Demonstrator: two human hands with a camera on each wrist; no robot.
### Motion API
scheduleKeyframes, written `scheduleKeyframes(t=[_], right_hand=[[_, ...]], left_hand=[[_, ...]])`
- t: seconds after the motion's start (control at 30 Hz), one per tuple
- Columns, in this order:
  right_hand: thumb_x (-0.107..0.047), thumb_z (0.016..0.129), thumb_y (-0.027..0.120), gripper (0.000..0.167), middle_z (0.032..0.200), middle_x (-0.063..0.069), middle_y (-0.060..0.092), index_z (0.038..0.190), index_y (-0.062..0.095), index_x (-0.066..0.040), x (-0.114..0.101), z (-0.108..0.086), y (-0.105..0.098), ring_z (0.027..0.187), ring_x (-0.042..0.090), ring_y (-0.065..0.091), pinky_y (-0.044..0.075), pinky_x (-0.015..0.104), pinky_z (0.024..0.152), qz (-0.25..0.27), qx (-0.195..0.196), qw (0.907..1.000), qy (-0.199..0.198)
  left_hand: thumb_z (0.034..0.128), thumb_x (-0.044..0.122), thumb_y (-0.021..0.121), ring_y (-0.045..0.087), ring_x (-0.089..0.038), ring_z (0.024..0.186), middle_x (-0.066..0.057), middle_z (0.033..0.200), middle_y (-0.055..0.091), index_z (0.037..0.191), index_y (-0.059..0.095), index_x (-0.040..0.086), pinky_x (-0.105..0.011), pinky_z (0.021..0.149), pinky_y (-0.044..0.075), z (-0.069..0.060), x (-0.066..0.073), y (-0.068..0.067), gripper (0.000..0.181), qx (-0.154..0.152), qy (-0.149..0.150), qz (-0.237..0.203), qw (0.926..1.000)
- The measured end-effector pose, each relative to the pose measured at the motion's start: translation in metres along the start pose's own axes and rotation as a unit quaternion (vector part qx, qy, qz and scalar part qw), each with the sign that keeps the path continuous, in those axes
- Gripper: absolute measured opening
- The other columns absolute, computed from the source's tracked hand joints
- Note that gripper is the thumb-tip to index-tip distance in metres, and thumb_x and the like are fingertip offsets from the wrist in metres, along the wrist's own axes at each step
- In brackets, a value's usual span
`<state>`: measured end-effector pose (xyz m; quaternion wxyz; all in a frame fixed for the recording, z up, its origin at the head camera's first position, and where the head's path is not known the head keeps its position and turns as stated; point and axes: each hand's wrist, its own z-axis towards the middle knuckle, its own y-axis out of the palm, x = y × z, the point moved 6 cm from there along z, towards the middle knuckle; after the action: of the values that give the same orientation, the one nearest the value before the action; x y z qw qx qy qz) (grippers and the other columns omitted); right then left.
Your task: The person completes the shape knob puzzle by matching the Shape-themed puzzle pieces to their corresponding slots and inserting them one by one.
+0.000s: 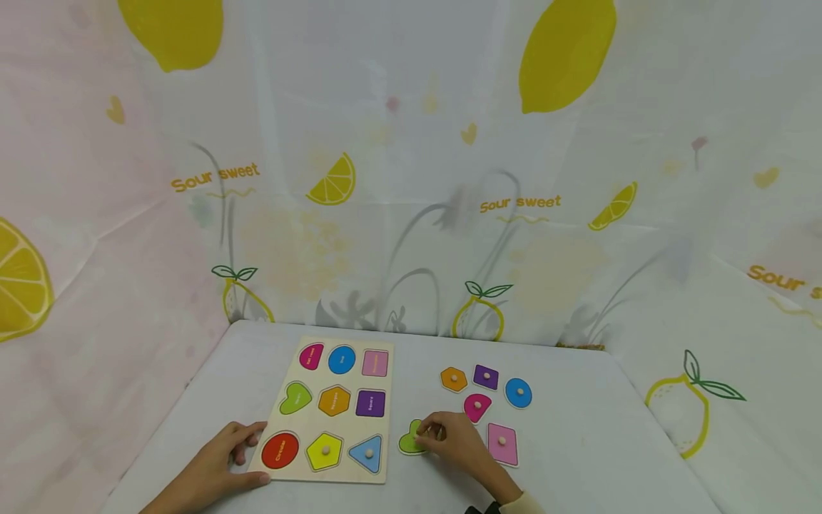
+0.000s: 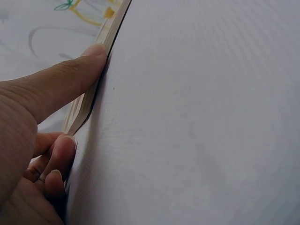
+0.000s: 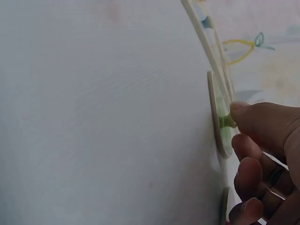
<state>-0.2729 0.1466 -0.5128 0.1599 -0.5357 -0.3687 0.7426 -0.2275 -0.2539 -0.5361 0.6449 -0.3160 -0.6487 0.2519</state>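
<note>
The wooden shape board [image 1: 340, 428] lies flat at left of centre; a yellow pentagon [image 1: 315, 452] and a blue triangle [image 1: 362, 451] with knobs sit in its near row. My left hand [image 1: 215, 467] holds the board's near left corner, thumb on the near edge and fingers at the left side; in the left wrist view the thumb of my left hand [image 2: 51, 93] touches the board's edge [image 2: 79, 115]. Right of the board, my right hand [image 1: 459, 446] pinches the knob of the green heart [image 1: 409, 444]. The right wrist view has my right hand [image 3: 269, 145] at the green heart's knob [image 3: 226, 122].
Loose knobbed pieces lie on the white table [image 1: 578, 442] right of the board: an orange hexagon [image 1: 447, 383], a purple square [image 1: 486, 370], a blue oval [image 1: 514, 400], a magenta half round [image 1: 473, 412] and a pink rectangle [image 1: 503, 455]. A lemon-print cloth [image 1: 398, 235] stands behind.
</note>
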Motion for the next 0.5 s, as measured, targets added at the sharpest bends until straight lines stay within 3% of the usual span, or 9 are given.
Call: scheduleKeyframes(t=[0.27,0.5], right_hand=[[-0.024,0.088,0.083,0.012,0.072,-0.012,0.059,0.092,0.077,-0.014,0.007,-0.017,-0.008,0.068,0.004,0.052,0.046,0.021,0.062,0.022,-0.002,0.9994,0.025],[-0.023,0.089,0.083,0.012,0.073,-0.011,0.059,0.092,0.078,-0.014,0.004,-0.017,-0.009,0.070,0.005,0.052,0.046,0.021,0.064,0.021,0.000,0.9993,0.030]], left_hand=[[0.0655,0.036,0.098,0.044,-0.009,0.079,-0.001,0.092,0.045,0.142,0.058,0.002,-0.024,0.066,0.039,0.000,-0.004,0.001,0.092,-0.006,0.007,-0.004,0.9999],[0.0671,0.037,0.097,0.044,-0.007,0.079,0.000,0.098,0.048,0.142,0.058,0.002,-0.024,0.066,0.038,0.001,-0.003,0.000,0.091,-0.007,0.021,0.005,0.9998]])
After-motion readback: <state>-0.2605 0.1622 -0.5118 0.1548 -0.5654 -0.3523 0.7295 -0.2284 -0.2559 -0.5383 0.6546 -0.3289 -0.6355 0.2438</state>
